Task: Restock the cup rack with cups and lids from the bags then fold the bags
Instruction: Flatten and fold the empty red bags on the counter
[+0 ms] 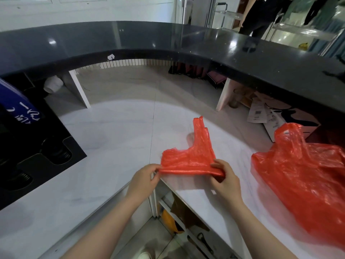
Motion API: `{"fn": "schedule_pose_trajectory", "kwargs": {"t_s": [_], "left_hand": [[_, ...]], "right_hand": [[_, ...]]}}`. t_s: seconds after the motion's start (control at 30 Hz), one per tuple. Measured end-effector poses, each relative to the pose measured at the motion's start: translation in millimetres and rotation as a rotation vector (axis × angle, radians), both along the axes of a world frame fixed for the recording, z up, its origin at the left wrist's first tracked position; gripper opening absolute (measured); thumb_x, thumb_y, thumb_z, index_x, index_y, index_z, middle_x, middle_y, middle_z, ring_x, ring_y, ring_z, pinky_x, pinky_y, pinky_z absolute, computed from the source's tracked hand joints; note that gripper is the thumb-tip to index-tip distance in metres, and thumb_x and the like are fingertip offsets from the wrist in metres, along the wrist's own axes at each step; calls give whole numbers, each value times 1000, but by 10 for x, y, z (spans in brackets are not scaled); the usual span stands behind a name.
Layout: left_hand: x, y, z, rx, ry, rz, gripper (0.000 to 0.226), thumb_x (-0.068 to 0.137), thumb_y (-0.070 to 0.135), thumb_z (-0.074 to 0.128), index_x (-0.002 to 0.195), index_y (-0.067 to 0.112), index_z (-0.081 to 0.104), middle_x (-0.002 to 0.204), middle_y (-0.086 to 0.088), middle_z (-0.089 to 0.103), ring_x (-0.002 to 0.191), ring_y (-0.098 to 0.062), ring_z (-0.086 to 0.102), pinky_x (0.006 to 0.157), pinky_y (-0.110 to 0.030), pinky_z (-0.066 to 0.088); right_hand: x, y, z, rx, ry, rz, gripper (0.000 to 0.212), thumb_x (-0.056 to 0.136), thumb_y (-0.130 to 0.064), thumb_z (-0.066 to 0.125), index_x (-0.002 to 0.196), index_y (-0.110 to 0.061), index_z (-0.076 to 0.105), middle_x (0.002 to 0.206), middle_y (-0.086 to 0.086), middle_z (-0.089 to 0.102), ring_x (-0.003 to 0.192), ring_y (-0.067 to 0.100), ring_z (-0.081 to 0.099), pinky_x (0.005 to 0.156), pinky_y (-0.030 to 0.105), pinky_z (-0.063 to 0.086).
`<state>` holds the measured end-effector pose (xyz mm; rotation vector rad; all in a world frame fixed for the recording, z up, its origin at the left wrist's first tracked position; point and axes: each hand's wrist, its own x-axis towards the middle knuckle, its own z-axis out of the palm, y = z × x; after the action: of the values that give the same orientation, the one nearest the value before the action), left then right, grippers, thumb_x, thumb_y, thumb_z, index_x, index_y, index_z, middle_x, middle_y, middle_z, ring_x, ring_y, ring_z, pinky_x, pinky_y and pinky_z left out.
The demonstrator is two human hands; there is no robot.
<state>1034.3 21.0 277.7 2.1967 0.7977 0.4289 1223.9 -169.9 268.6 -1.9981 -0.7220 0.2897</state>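
Note:
A red plastic bag (188, 159) lies partly folded on the white counter (115, 139), its handles pointing away from me. My left hand (143, 179) pinches the bag's near left corner. My right hand (225, 179) pinches the near right end of the fold. A second red bag (302, 180) lies loose and crumpled on the counter to the right, untouched. At the left stands the black cup rack (43, 156), with dark stacks of cups or lids in its round slots.
A raised black bar top (168, 40) curves around the far side. Under it sit a white cup stack (53, 84), a printed box (287, 118) and paper tags. Open shelves lie below the counter edge. A person in dark clothes (261, 14) stands beyond the bar.

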Motion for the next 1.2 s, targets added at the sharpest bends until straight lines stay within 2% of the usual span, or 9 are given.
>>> {"fn": "schedule_pose_trajectory", "kwargs": {"t_s": [0.1,0.27,0.37,0.43,0.57,0.7,0.9,1.03,1.2], "left_hand": [[48,35,27,-87,-42,117,14,96,23,53,98,22,68,91,10,64,85,-5,57,72,-15,43],[94,-6,8,-131,11,197,14,93,25,57,106,30,60,80,16,62,74,0,57,63,-13,43],[141,-58,31,-64,31,219,43,91,23,61,132,25,47,98,14,60,91,0,57,76,-11,42],[170,-100,30,159,58,141,56,89,18,61,140,22,39,129,2,51,119,-16,50,99,-26,42],[325,-237,64,671,156,-307,63,86,28,55,145,20,35,154,-9,32,141,-30,30,113,-48,18],[412,-273,-129,611,439,-499,70,88,60,9,151,34,-5,154,7,-17,147,-21,-13,108,-40,-24],[426,-205,-231,584,458,-514,67,84,69,-3,141,40,-24,152,10,-25,138,-16,-30,106,-38,-29],[441,-181,-204,567,463,-513,68,88,68,9,140,40,-25,151,11,-27,140,-16,-26,110,-38,-24],[471,-171,-160,549,489,-521,72,93,65,21,147,37,-17,158,7,-17,145,-17,-18,113,-39,-18]], "right_hand": [[-13,20,21,60,43,-76,40,75,-40,77,106,-46,52,97,-27,62,90,-4,60,67,13,49],[-2,73,-24,-51,-29,-144,41,80,-44,72,113,-37,48,101,-17,59,92,7,57,77,24,47],[5,101,-50,-104,-30,-174,56,82,-47,69,128,-33,42,110,-11,53,100,11,53,85,30,48],[13,114,-74,-138,-40,-178,60,82,-50,66,133,-33,39,114,-8,53,103,13,53,88,32,47],[31,142,-115,-203,-63,-177,65,82,-55,64,136,-34,35,118,-3,55,98,8,47,85,28,42],[-9,158,-124,-250,-191,-166,69,87,-51,58,145,-25,29,126,5,53,112,18,47,94,33,41],[-89,170,-108,-453,-692,202,62,98,-56,28,153,-37,8,162,-4,-7,148,19,-12,117,45,-10],[20,243,-129,-668,-538,310,60,94,-65,3,150,-45,-5,158,-12,-19,143,10,-27,112,52,-20],[91,260,-128,-714,-479,371,67,89,-73,5,148,-45,-11,153,-14,-23,144,14,-22,108,50,-21]]}}
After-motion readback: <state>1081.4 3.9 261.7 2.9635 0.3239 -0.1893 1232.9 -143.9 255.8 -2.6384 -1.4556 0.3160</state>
